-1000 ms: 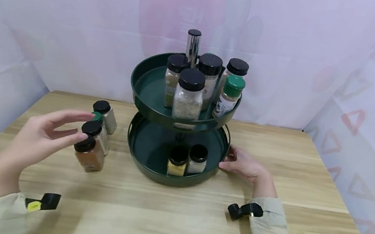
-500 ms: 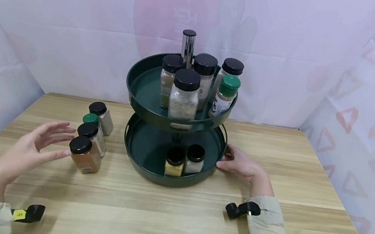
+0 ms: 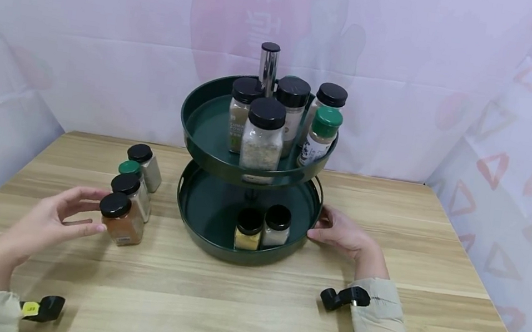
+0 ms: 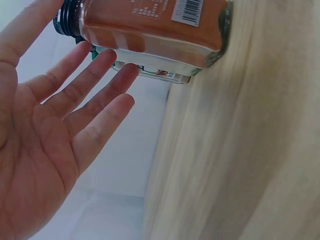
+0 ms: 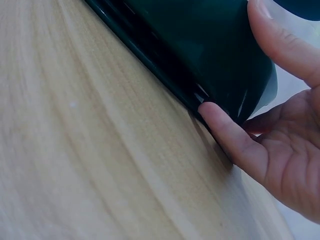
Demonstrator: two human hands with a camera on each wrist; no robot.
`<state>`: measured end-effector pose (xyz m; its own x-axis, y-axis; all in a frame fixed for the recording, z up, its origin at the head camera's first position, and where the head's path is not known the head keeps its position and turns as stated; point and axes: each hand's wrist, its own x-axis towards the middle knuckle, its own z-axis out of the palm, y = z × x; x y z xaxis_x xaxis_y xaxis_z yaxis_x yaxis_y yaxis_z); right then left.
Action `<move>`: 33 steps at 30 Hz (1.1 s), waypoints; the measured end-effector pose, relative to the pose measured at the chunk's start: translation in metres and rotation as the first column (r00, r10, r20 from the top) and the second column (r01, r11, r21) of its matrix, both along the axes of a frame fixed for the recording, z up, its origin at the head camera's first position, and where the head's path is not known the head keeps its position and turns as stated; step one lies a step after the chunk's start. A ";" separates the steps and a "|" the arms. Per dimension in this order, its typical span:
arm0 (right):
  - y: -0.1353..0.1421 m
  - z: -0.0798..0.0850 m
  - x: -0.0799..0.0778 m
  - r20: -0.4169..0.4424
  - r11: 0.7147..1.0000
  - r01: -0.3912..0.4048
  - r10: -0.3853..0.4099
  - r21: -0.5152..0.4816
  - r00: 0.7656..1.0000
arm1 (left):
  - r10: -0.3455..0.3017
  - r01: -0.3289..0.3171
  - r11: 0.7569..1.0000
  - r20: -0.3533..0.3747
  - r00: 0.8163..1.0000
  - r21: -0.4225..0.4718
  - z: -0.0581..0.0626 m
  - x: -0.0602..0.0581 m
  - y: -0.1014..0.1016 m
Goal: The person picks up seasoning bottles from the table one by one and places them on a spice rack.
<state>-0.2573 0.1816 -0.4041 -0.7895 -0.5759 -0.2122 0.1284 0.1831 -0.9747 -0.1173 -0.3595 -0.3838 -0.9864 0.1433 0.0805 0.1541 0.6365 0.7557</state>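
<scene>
Beside the nearest jar of orange-brown powder (image 3: pixel 126 229), my left hand (image 3: pixel 49 222) has its thumb and fingers spread. In the left wrist view that jar (image 4: pixel 150 27) stands at the fingertips, its black lid near the thumb; contact is hard to tell. My right hand (image 3: pixel 343 237) holds the right side of a dark green two-tier spice rack (image 3: pixel 207 152) at the lower tray (image 3: pixel 207 243). In the right wrist view, the thumb and little finger of the right hand (image 5: pixel 280 145) lie against the tray wall; the other fingers are mostly hidden.
Behind the nearest jar stand a black-lidded jar (image 3: pixel 139 197), a green-lidded jar (image 3: pixel 130 167) and another black-lidded jar (image 3: pixel 149 170). Several spice jars stand on the upper tray. A yellow-filled jar (image 3: pixel 247 237) and a pale jar (image 3: pixel 275 233) sit on the lower tray. Cloth backdrop surrounds the table.
My left hand has come down from the jar lids, drawn left, then moved in beside the orange-brown jar's body. The right hand stays on the rack. The head view shifted slightly.
</scene>
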 end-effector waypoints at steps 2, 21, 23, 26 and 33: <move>0.000 0.000 0.000 0.004 1.000 0.003 -0.003 0.002 1.000 | 0.002 -0.002 1.000 0.004 1.000 0.009 -0.002 0.001 0.001; 0.000 -0.001 0.000 0.013 1.000 0.000 0.000 -0.003 1.000 | -0.112 0.112 0.990 -0.011 0.994 0.089 -0.006 -0.003 0.022; 0.000 -0.001 0.000 0.016 1.000 -0.001 0.001 -0.006 1.000 | -0.122 0.122 0.990 -0.005 0.992 0.077 -0.008 -0.003 0.024; 0.001 -0.001 0.000 0.019 1.000 0.003 -0.003 -0.002 1.000 | -0.137 0.137 0.988 -0.008 0.991 0.070 -0.010 -0.005 0.027; 0.000 -0.002 -0.001 0.016 1.000 0.007 -0.007 0.004 1.000 | -0.105 0.105 0.994 -0.035 0.994 0.006 -0.009 -0.005 0.031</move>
